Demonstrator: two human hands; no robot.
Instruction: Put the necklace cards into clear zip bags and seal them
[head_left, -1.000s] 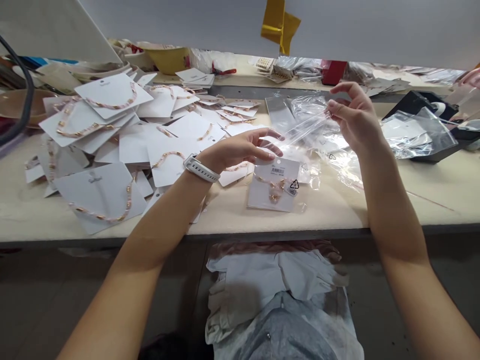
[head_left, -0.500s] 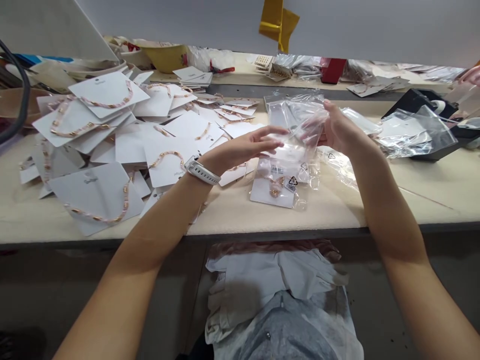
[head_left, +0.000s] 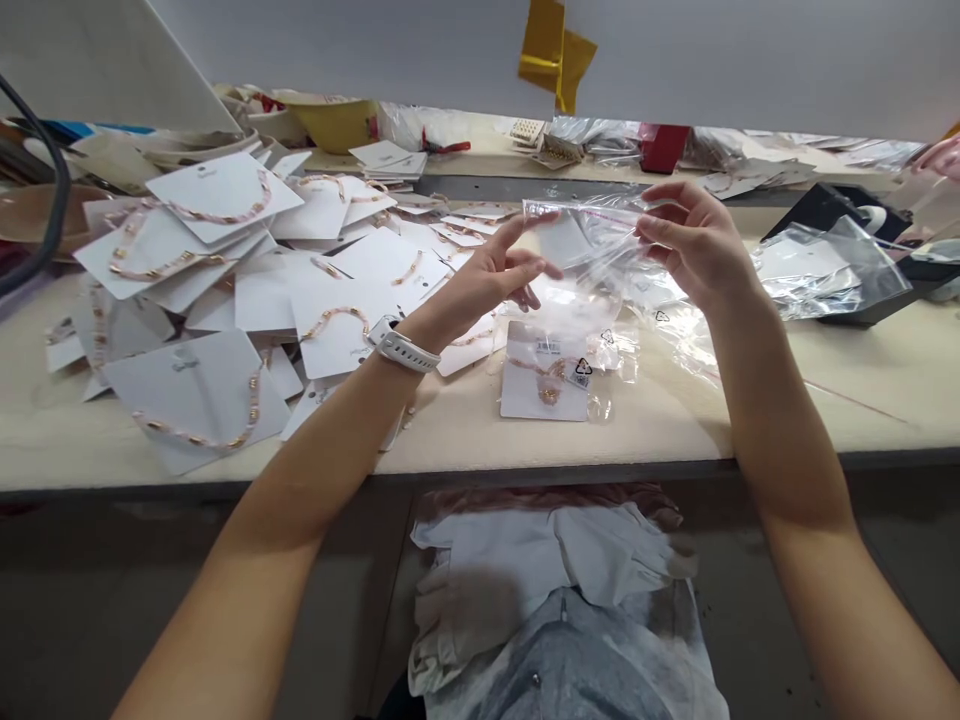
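Observation:
A clear plastic bag [head_left: 592,235] hangs in the air above the table, stretched between both hands. My right hand [head_left: 694,245] pinches its right side between thumb and fingers. My left hand [head_left: 491,280], with a white watch on the wrist, touches the bag's left edge, its fingers stretched out. Below the bag, a white card with a gold necklace in a clear bag [head_left: 547,370] lies flat on the table [head_left: 675,420].
A big heap of white cards with bracelets [head_left: 225,290] covers the table's left half. More clear bags [head_left: 825,265] and a black box [head_left: 840,205] are at the right. A yellow bowl [head_left: 334,115] and red box [head_left: 664,145] stand at the back.
My right hand pulled the clear bag in toward the left hand, then both hands lifted it and spread it out flat between them. The bagged card on the table stayed put.

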